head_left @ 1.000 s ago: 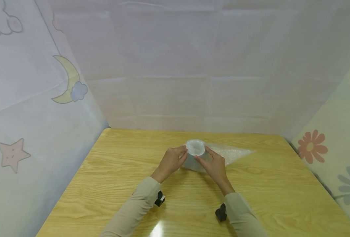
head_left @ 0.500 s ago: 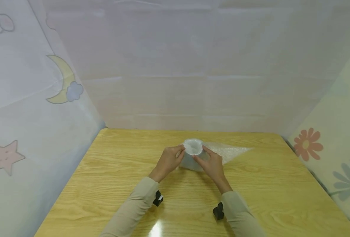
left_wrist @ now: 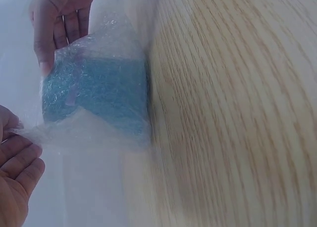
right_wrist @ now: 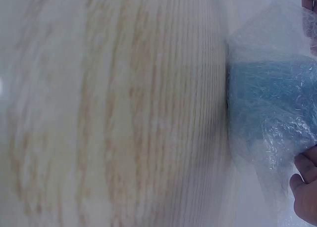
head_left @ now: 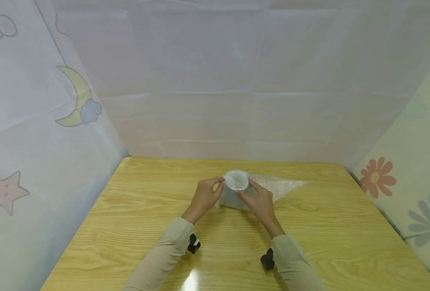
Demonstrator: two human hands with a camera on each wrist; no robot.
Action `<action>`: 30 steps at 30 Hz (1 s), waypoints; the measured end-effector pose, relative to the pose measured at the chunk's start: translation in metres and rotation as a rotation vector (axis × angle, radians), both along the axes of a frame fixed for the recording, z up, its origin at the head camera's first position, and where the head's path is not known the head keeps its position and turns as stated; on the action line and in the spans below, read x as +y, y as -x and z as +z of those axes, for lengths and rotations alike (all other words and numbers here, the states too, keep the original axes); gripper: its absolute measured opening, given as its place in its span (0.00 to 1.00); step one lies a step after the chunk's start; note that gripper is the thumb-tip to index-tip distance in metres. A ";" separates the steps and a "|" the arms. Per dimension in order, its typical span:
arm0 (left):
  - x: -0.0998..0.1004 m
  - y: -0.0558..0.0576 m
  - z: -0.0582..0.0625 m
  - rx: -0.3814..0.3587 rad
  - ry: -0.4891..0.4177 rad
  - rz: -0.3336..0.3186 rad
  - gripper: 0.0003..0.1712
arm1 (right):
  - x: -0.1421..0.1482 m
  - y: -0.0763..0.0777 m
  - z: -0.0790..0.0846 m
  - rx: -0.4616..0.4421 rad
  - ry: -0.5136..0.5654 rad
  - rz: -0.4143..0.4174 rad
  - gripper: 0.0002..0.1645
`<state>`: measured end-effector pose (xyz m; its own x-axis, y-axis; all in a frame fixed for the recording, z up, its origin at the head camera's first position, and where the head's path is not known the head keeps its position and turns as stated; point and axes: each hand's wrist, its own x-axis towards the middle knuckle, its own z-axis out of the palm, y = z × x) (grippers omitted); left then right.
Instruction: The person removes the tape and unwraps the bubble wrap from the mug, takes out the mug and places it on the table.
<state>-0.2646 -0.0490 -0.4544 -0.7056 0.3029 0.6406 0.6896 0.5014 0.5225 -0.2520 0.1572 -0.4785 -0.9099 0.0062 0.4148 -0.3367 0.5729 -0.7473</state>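
Observation:
A blue object wrapped in clear bubble wrap (head_left: 233, 196) stands on the wooden table (head_left: 145, 226), its open wrap rim facing up. My left hand (head_left: 204, 196) pinches the wrap's edge at the left of the rim. My right hand (head_left: 260, 202) holds the wrap on the right side, thumb on the rim. In the left wrist view the blue shows through the wrap (left_wrist: 99, 96), with my left hand (left_wrist: 15, 177) low at the left and my right hand (left_wrist: 59, 19) above. The right wrist view shows the wrapped object (right_wrist: 267, 103) and my right hand's fingers (right_wrist: 304, 187).
A loose tail of the bubble wrap sheet (head_left: 282, 186) lies flat on the table to the right of the object. Fabric walls with a moon (head_left: 78, 97) and flowers (head_left: 376, 178) close in the left, back and right sides.
The hands have stayed at the wrapped object. My left fingers have drawn the wrap's edge slightly to the left, and a small flap shows at the object's lower left.

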 end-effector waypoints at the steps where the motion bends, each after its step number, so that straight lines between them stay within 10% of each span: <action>1: 0.000 0.000 0.000 -0.004 -0.005 0.003 0.10 | 0.000 0.000 0.000 0.006 -0.003 0.002 0.44; 9: -0.001 0.000 0.001 0.004 0.021 0.015 0.11 | 0.001 0.000 -0.001 0.034 -0.009 0.008 0.42; 30: 0.008 0.008 0.024 0.167 0.502 -0.053 0.16 | 0.000 0.000 -0.003 0.014 -0.007 0.002 0.43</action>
